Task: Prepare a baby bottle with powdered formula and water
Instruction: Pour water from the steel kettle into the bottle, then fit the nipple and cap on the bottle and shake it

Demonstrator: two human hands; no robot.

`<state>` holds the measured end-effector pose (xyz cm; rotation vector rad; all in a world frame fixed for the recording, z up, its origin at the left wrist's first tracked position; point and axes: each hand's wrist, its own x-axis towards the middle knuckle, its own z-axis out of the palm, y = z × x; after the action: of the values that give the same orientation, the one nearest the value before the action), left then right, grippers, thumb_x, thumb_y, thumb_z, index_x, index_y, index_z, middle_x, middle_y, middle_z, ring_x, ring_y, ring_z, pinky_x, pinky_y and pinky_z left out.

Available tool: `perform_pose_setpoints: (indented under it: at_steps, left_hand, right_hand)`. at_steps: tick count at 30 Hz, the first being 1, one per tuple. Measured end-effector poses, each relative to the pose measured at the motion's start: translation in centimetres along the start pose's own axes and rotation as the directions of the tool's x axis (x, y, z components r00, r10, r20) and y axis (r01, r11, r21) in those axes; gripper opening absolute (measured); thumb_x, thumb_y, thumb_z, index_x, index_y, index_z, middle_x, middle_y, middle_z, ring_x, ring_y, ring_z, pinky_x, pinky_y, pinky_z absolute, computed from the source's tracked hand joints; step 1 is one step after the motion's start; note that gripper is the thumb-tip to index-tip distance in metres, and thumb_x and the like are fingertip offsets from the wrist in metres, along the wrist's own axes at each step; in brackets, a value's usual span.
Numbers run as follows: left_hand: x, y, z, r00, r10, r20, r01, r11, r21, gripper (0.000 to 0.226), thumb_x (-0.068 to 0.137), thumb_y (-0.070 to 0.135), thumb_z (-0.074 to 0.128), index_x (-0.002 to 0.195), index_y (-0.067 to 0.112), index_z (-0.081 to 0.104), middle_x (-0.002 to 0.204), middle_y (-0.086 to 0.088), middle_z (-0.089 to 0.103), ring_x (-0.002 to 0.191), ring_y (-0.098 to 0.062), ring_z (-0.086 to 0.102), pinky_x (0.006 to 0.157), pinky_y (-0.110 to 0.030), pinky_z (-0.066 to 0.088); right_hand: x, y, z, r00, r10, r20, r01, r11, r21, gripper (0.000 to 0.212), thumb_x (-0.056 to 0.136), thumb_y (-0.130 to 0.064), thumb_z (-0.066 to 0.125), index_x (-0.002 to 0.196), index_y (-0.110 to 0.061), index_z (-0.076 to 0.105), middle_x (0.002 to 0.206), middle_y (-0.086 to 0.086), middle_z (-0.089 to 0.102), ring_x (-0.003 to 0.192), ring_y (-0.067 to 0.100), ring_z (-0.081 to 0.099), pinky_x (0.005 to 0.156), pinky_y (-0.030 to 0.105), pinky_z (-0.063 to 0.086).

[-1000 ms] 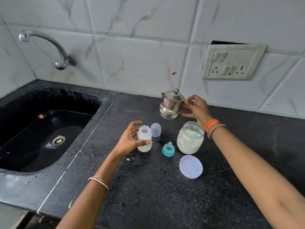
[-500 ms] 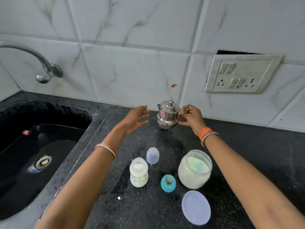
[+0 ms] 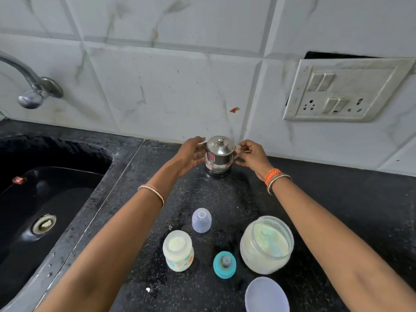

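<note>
Steel pot (image 3: 219,155) upright on black counter (image 3: 337,199), close to the tiled wall. Right hand (image 3: 251,155) pinching the pot's handle; left hand (image 3: 190,154) with straight fingers against its other side. Nearer than the pot: clear cap (image 3: 201,220), open bottle (image 3: 178,253), teal nipple ring (image 3: 224,264), open powder jar (image 3: 266,245), loose lid (image 3: 266,296). Bare counter between pot and cap. Sink rim (image 3: 108,199) left of pot.

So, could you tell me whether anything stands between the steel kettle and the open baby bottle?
Only the clear bottle cap lies roughly between the kettle and the bottle; lifted over it, nothing visible blocks the way.
</note>
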<state>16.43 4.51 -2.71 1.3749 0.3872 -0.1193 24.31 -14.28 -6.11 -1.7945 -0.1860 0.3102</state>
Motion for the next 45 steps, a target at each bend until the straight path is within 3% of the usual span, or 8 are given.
perform_pose_setpoints:
  at_steps: [5, 11, 15, 23, 29, 35, 42, 45]
  left_hand:
    - [-3.8, 0.6, -0.1, 0.996, 0.071, -0.049, -0.065, 0.991, 0.115, 0.043, 0.098, 0.020, 0.046, 0.138, 0.009, 0.036, 0.139, -0.014, 0.046, 0.120, -0.026, 0.049, 0.095, -0.037, 0.046]
    - [-12.7, -0.3, 0.1, 0.967, 0.242, -0.075, -0.239, 0.970, 0.046, 0.021, 0.095, 0.011, 0.049, 0.114, 0.014, 0.057, 0.110, -0.004, 0.065, 0.110, -0.021, 0.059, 0.095, -0.036, 0.050]
    - [-18.7, -1.6, -0.4, 0.943, 0.322, -0.080, -0.323, 0.947, 0.002, 0.022, 0.094, 0.006, 0.048, 0.108, 0.017, 0.060, 0.103, 0.003, 0.069, 0.100, -0.016, 0.063, 0.088, -0.031, 0.050]
    - [-23.6, -6.2, -3.5, 0.889, 0.428, -0.164, -0.399, 0.899, 0.180, 0.037, 0.088, -0.005, 0.053, 0.119, 0.017, 0.055, 0.114, 0.001, 0.065, 0.102, -0.014, 0.060, 0.077, -0.024, 0.049]
    - [-22.8, -11.6, -4.6, 0.940, 0.322, -0.111, -0.275, 0.909, 0.312, 0.062, 0.080, -0.016, 0.057, 0.135, 0.007, 0.038, 0.135, -0.012, 0.049, 0.124, -0.021, 0.047, 0.093, -0.032, 0.044]
    - [-21.8, -13.8, -4.5, 0.959, 0.283, 0.003, -0.262, 0.882, 0.392, 0.066, 0.076, -0.002, 0.073, 0.131, 0.014, 0.040, 0.129, -0.002, 0.053, 0.122, -0.015, 0.048, 0.105, -0.035, 0.040]
    - [-20.7, -14.0, -4.0, 0.949, 0.316, -0.021, -0.289, 0.891, 0.349, 0.053, 0.072, 0.012, 0.080, 0.119, 0.012, 0.054, 0.117, -0.006, 0.065, 0.105, -0.018, 0.063, 0.096, -0.036, 0.050]
    - [-20.6, -14.4, -4.0, 0.944, 0.329, -0.028, -0.300, 0.889, 0.346, 0.051, 0.072, 0.009, 0.080, 0.116, 0.014, 0.055, 0.116, -0.004, 0.065, 0.102, -0.013, 0.063, 0.087, -0.020, 0.050]
  right_hand:
    - [-3.9, -3.4, -0.8, 0.981, -0.144, -0.129, 0.078, 0.906, -0.416, 0.037, 0.091, -0.012, 0.058, 0.126, -0.010, 0.048, 0.130, 0.012, 0.046, 0.121, 0.024, 0.047, 0.096, 0.028, 0.039]
    - [-16.6, -7.0, 1.1, 0.909, -0.413, -0.060, 0.329, 0.798, -0.505, 0.016, 0.086, -0.005, 0.053, 0.095, -0.014, 0.064, 0.096, 0.003, 0.065, 0.086, 0.018, 0.062, 0.076, 0.030, 0.052]
    - [-24.2, -6.1, 3.5, 0.950, -0.252, 0.182, 0.302, 0.610, -0.733, 0.016, 0.087, -0.018, 0.055, 0.098, -0.016, 0.067, 0.094, 0.007, 0.069, 0.087, 0.026, 0.065, 0.076, 0.039, 0.055]
    - [-27.4, -1.9, 6.4, 0.949, 0.020, 0.314, 0.293, 0.307, -0.905, 0.050, 0.085, -0.020, 0.063, 0.133, -0.016, 0.048, 0.125, 0.016, 0.054, 0.108, 0.035, 0.058, 0.083, 0.040, 0.049]
    - [-26.7, -1.9, 7.7, 0.957, 0.047, 0.288, 0.261, 0.302, -0.917, 0.032, 0.082, -0.007, 0.064, 0.114, -0.008, 0.060, 0.119, 0.017, 0.058, 0.103, 0.035, 0.061, 0.083, 0.038, 0.051]
    - [-26.0, -9.4, 7.3, 0.918, -0.166, 0.360, 0.392, 0.507, -0.768, 0.041, 0.075, -0.004, 0.075, 0.115, -0.011, 0.066, 0.121, 0.008, 0.061, 0.102, 0.020, 0.059, 0.078, 0.023, 0.043]
    - [-24.3, -11.3, 11.1, 0.844, -0.048, 0.534, 0.516, 0.340, -0.786, 0.043, 0.069, -0.007, 0.080, 0.110, -0.018, 0.071, 0.117, 0.006, 0.066, 0.099, 0.018, 0.061, 0.074, 0.024, 0.045]
    - [-23.6, -10.6, 12.0, 0.835, -0.010, 0.550, 0.523, 0.321, -0.789, 0.044, 0.068, -0.005, 0.081, 0.109, -0.016, 0.071, 0.117, 0.007, 0.065, 0.098, 0.020, 0.063, 0.071, 0.024, 0.047]
